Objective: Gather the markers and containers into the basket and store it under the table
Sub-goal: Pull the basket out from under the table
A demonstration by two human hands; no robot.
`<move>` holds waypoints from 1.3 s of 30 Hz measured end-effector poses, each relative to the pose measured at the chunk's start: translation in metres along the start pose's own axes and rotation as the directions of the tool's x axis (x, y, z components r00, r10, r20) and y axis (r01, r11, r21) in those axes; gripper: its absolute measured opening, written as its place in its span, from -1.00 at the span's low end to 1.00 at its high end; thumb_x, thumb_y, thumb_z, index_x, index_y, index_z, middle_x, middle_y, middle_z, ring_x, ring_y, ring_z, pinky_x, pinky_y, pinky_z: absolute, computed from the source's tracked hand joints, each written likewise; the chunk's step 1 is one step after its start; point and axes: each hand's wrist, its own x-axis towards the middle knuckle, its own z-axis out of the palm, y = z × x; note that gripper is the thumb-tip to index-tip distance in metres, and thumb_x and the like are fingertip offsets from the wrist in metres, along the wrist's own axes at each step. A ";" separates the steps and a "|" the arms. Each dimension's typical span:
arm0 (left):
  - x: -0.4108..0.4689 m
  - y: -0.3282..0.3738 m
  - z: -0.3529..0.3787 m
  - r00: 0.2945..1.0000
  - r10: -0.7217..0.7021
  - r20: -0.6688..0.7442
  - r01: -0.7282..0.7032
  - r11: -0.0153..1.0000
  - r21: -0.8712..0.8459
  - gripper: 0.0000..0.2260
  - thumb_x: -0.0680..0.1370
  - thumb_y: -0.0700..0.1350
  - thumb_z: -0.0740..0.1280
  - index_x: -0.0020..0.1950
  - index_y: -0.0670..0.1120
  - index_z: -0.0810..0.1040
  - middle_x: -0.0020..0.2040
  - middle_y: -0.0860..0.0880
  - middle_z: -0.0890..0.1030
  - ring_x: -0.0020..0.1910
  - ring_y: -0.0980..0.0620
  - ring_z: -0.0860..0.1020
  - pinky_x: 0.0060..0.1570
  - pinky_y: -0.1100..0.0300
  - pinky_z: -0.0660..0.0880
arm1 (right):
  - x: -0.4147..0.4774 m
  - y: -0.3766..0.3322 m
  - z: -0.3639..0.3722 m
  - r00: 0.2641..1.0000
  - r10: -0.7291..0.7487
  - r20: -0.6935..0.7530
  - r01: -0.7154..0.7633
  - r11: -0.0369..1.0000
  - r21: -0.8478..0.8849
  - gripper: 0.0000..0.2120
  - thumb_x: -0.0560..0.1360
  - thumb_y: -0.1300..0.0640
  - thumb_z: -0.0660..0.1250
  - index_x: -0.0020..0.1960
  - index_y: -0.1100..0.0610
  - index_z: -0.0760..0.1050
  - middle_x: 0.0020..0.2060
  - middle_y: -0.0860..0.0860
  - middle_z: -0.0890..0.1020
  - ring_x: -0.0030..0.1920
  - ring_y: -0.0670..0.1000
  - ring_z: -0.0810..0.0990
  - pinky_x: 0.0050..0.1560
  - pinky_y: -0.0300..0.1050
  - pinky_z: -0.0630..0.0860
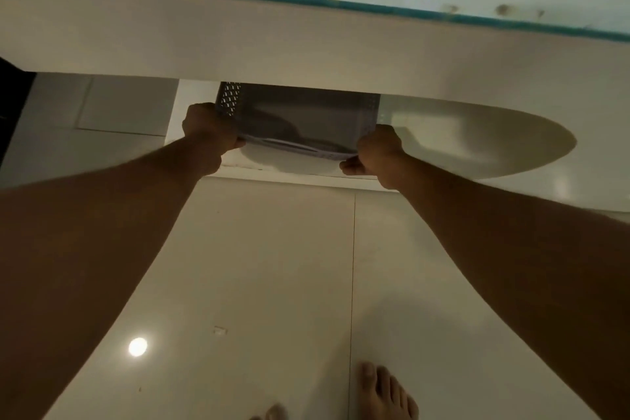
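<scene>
A grey perforated basket [306, 119] sits low under the white table [306, 44], its far half hidden by the table's front edge. My left hand [208, 136] grips the basket's near left corner. My right hand [378, 155] grips its near right corner at the rim. Both arms reach forward and down from the frame's lower corners. The basket's inside is in shadow, so markers or containers in it cannot be made out.
The table has a glass top with a teal edge [341, 3]. A pale round base [494, 143] stands on the floor right of the basket. Glossy white floor tiles [272, 283] lie below, with bare toes [385, 392] at the bottom.
</scene>
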 end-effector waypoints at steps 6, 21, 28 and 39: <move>-0.075 -0.038 -0.013 0.997 -0.051 0.052 0.052 0.999 -0.014 -0.78 0.45 -0.32 0.41 0.09 -0.23 0.58 0.08 -0.22 0.63 -0.07 -0.24 0.65 -0.11 -0.11 0.65 | -0.069 0.035 -0.024 1.000 -0.008 0.017 0.008 1.000 -0.004 -0.82 0.62 0.33 0.13 0.12 0.13 0.42 0.04 0.13 0.58 -0.24 0.17 0.70 -0.27 -0.03 0.68; -0.330 -0.095 -0.118 0.965 -0.163 0.204 0.144 0.984 0.103 -0.57 0.37 -0.41 0.33 0.14 -0.03 0.54 -0.01 -0.08 0.64 -0.08 -0.13 0.64 -0.13 -0.05 0.66 | -0.328 0.133 -0.077 0.987 0.128 0.096 -0.122 0.991 -0.060 -0.85 0.50 0.23 0.34 0.06 0.21 0.55 -0.14 0.15 0.69 -0.24 0.14 0.72 -0.22 0.09 0.68; -0.460 -0.080 -0.166 0.974 -0.078 0.211 0.072 0.997 0.035 -0.65 0.42 -0.33 0.38 0.03 0.10 0.56 -0.03 -0.04 0.66 -0.09 -0.06 0.65 -0.16 0.05 0.65 | -0.438 0.141 -0.113 0.989 0.074 0.126 -0.072 0.997 -0.017 -0.87 0.53 0.20 0.27 0.01 0.22 0.55 -0.16 0.18 0.69 -0.19 0.22 0.71 -0.19 0.20 0.66; -0.526 0.078 -0.196 0.974 0.084 0.209 -0.073 0.996 -0.057 -0.63 0.41 -0.18 0.37 0.18 0.09 0.50 0.04 0.03 0.63 -0.04 -0.08 0.64 -0.21 0.10 0.65 | -0.513 -0.010 -0.216 0.989 -0.050 0.143 0.053 0.998 -0.017 -0.77 0.55 0.31 0.11 0.07 0.24 0.52 -0.11 0.20 0.64 -0.29 0.22 0.63 -0.19 0.25 0.64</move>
